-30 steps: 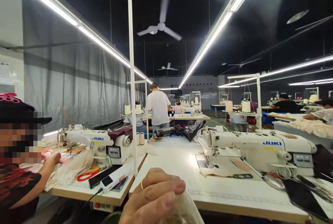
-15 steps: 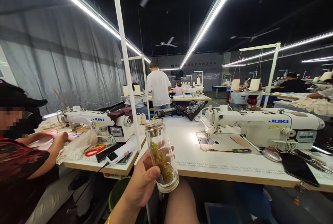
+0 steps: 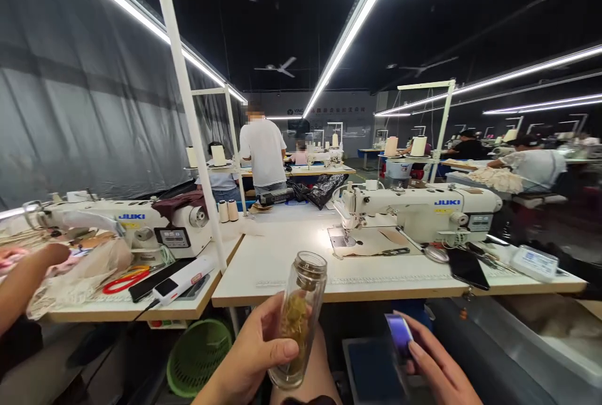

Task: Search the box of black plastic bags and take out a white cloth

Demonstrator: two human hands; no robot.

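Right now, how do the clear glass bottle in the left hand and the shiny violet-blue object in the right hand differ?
The clear glass bottle shows yellow-green contents through its wall; the shiny violet-blue object looks opaque. The bottle is tall and larger; the violet-blue object's visible part is much smaller. The left hand grips around the bottle, while the right hand pinches the violet-blue object. Both are held, apart from each other.

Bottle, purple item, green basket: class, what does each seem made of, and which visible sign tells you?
The bottle in the left hand: likely clear, glossy glass, since its contents show through; hard plastic is possible. The purple item in the right hand: shiny, metal or plastic; its pale sheen fits both. The green basket: probably smooth plastic, judging by its slotted wall.
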